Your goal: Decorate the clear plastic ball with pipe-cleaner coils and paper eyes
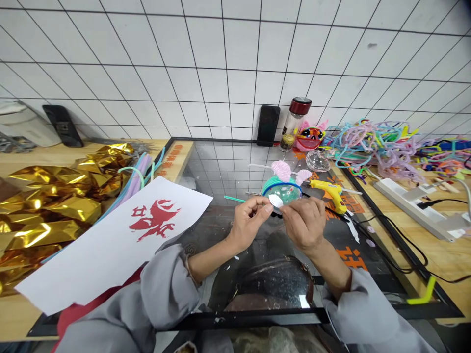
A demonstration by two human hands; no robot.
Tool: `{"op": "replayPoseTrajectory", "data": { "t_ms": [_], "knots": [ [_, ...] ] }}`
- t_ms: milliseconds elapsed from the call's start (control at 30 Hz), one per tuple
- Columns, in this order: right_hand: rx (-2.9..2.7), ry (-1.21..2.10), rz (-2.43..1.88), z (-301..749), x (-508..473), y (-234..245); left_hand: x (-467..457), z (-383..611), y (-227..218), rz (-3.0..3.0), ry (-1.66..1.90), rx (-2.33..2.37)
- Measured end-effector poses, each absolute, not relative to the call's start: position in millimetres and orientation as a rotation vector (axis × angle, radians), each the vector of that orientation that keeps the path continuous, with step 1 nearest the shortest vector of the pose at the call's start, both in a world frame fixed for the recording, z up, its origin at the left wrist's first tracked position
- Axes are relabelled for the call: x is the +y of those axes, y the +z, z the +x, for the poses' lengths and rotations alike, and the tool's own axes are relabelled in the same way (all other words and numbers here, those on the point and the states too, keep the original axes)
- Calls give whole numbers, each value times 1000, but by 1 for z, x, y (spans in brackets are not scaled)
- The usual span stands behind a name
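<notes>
Between my hands, over the glass tabletop, is a small white paper piece (275, 201) with a rounded edge. My left hand (252, 215) pinches its left side between thumb and fingers. My right hand (304, 221) has its fingers closed at the piece's right edge. Just behind them sits a round green craft piece (286, 192) with a blue rim, and two pink fuzzy shapes (281, 170) stand on top of it. My fingers hide its lower front. A green pipe cleaner (234, 199) lies to the left, and a yellow hot glue gun (329, 190) rests to the right.
A white sheet with red print (184, 201) and crumpled gold foil (55, 206) lie left. At the back stand a phone (268, 126), a glass bottle (293, 125) and a pink craft face (309, 136). Tangled pipe cleaners (382, 147), a power strip (412, 206) and black cables (401, 235) occupy the right.
</notes>
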State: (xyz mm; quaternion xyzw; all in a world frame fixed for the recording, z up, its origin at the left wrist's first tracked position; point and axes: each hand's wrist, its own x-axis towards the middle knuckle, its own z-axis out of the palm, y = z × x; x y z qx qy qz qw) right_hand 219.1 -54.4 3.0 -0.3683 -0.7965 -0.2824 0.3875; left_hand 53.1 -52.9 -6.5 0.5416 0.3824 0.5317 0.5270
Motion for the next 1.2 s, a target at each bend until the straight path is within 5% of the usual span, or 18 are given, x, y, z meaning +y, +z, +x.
{"op": "replayPoseTrajectory", "data": {
  "t_ms": [467, 633, 800, 1200],
  "knots": [
    [-1969, -613, -878, 220, -58, 8, -55, 60, -13, 1241, 1280, 1001],
    [-1378, -608, -1487, 274, -30, 17, -52, 60, -18, 1212, 1288, 992],
    [-1475, -414, -2390, 320, -4, 1, -54, 62, -17, 1234, 1271, 952],
    [-1294, 29, -2557, 333, 15, -3, -59, 63, -15, 1251, 1282, 941]
  ]
}}
